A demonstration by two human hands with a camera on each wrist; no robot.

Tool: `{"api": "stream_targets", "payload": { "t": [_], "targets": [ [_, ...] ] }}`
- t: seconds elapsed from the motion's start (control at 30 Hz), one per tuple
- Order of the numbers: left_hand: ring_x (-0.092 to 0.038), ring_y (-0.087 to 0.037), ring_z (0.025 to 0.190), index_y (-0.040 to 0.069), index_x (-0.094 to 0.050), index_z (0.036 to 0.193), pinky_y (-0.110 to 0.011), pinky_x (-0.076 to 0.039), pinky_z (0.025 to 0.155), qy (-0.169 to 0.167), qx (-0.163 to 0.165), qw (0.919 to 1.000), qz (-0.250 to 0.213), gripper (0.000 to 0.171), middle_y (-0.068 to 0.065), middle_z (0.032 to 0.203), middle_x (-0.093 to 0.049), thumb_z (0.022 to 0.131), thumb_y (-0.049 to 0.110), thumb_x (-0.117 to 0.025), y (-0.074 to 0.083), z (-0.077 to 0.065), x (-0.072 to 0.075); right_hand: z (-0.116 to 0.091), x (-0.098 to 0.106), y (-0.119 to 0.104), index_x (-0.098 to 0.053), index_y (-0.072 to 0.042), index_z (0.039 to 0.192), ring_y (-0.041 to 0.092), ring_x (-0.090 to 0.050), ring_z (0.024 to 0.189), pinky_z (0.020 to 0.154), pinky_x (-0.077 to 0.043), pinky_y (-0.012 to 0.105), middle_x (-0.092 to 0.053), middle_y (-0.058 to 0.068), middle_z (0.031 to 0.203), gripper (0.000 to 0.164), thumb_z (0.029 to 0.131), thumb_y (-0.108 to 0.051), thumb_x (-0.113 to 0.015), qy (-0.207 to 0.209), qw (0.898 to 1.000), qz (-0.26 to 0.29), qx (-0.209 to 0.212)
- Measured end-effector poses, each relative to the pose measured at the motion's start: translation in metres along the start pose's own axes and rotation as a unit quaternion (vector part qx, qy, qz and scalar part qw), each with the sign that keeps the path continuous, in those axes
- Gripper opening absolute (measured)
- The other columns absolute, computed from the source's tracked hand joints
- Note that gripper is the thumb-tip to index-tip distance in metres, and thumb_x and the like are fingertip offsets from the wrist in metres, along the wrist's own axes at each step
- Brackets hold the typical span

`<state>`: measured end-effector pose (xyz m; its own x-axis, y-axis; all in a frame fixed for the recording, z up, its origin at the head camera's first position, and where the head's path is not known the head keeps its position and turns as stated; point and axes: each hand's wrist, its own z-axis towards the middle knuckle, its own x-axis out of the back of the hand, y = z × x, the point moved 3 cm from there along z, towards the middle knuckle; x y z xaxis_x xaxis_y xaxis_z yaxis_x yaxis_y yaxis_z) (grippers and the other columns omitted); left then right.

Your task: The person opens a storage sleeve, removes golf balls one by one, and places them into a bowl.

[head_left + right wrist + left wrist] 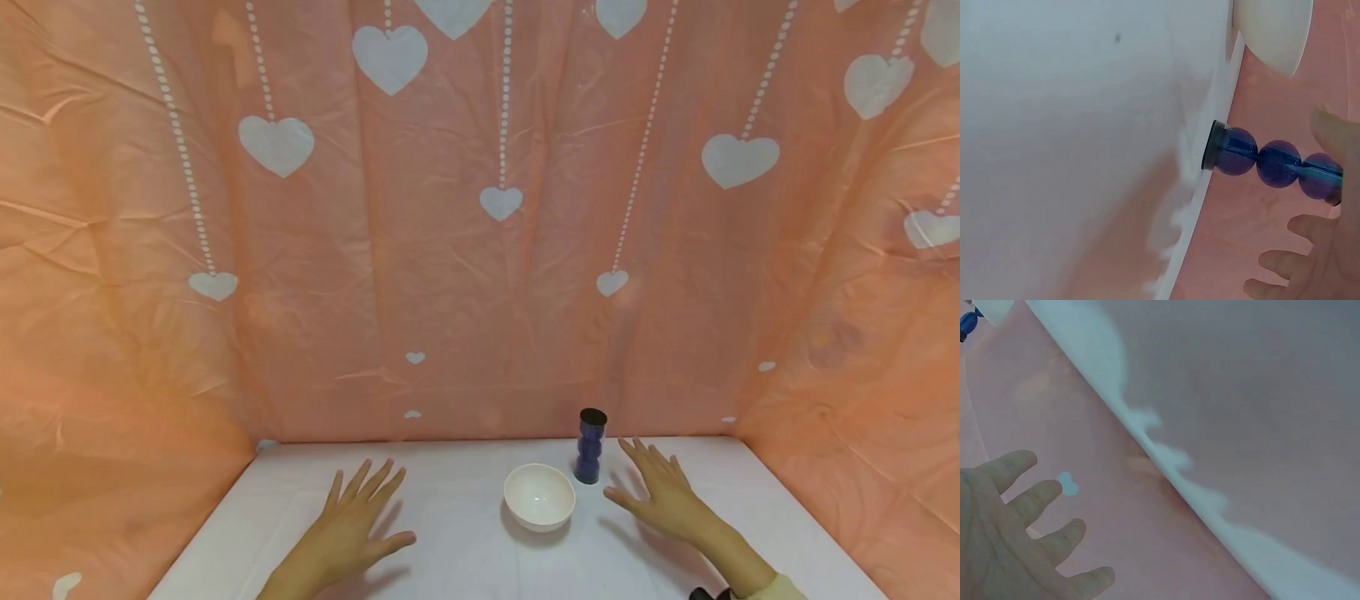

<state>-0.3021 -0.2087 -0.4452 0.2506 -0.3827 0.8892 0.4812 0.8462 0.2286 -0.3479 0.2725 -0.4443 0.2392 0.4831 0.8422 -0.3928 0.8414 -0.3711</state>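
Observation:
A white bowl (539, 497) stands upright on the white table, with its bare inside showing. Just behind and right of it, a tube of blue balls (588, 447) with dark end caps stands on end. In the right wrist view, three round blue balls (1279, 164) show in a row inside it. My right hand (660, 496) hovers right of the tube, fingers spread, holding nothing. Off to the left of the bowl, my left hand (348, 525) is held over the table with spread fingers and thumb. Its bare palm (997, 544) shows in the left wrist view.
The white-covered table (450, 567) reaches back to an orange curtain (442, 317) printed with white hearts. More of this curtain (862, 417) hangs along both sides. A dark band (708, 593) sits at my right wrist beside a pale sleeve (776, 588).

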Motion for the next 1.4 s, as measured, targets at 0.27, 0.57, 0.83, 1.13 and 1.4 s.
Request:
{"api": "stream_targets", "payload": {
  "t": [0.27, 0.57, 0.83, 1.13, 1.4],
  "targets": [
    [-0.031, -0.047, 0.157, 0.012, -0.052, 0.16, -0.078, -0.015, 0.122, -0.008, -0.006, 0.9999, 0.003, 0.092, -0.013, 0.168, -0.044, 0.093, 0.073, -0.068, 0.005, 0.005, -0.002, 0.015, -0.009, 0.002, -0.038, 0.005, 0.162, 0.062, -0.031, 0.15, 0.12, -0.016, 0.081, -0.038, 0.037, 0.163, 0.09, 0.099, -0.051, -0.073, -0.017, 0.998, 0.052, -0.014],
    [-0.027, -0.045, 0.16, 0.014, -0.048, 0.162, -0.077, -0.012, 0.124, -0.03, -0.004, 0.9996, -0.002, 0.092, -0.011, 0.17, -0.04, 0.094, 0.072, -0.067, 0.015, 0.014, -0.004, 0.032, -0.018, 0.002, -0.032, 0.006, 0.164, 0.06, -0.036, 0.149, 0.119, -0.03, 0.076, -0.039, 0.035, 0.163, 0.087, 0.104, -0.042, -0.071, -0.027, 0.993, 0.113, -0.02],
    [-0.026, -0.045, 0.16, 0.013, -0.046, 0.163, -0.077, -0.013, 0.124, -0.034, -0.012, 0.9993, -0.006, 0.095, -0.012, 0.171, -0.038, 0.095, 0.077, -0.062, 0.021, 0.019, -0.007, 0.045, -0.026, -0.002, -0.033, 0.006, 0.163, 0.059, -0.037, 0.149, 0.118, -0.033, 0.075, -0.04, 0.036, 0.162, 0.09, 0.101, -0.045, -0.074, -0.05, 0.984, 0.147, -0.086],
    [-0.025, -0.045, 0.161, 0.015, -0.045, 0.164, -0.075, -0.011, 0.126, -0.035, -0.018, 0.9991, -0.014, 0.095, -0.012, 0.172, -0.038, 0.095, 0.077, -0.062, 0.028, 0.027, -0.012, 0.056, -0.035, -0.002, -0.044, 0.012, 0.152, 0.054, -0.054, 0.138, 0.114, -0.045, 0.065, -0.055, 0.038, 0.147, 0.079, 0.099, -0.034, -0.08, -0.028, 0.981, 0.173, -0.085],
    [-0.023, -0.045, 0.161, 0.015, -0.043, 0.165, -0.075, -0.007, 0.126, -0.045, -0.023, 0.9982, -0.033, 0.093, -0.013, 0.173, -0.035, 0.095, 0.073, -0.065, 0.037, 0.034, -0.013, 0.062, -0.04, -0.003, -0.049, 0.015, 0.145, 0.051, -0.068, 0.12, 0.104, -0.056, 0.061, -0.069, 0.034, 0.127, 0.067, 0.096, -0.016, -0.082, -0.002, 0.973, 0.213, -0.084]
  ]
}}
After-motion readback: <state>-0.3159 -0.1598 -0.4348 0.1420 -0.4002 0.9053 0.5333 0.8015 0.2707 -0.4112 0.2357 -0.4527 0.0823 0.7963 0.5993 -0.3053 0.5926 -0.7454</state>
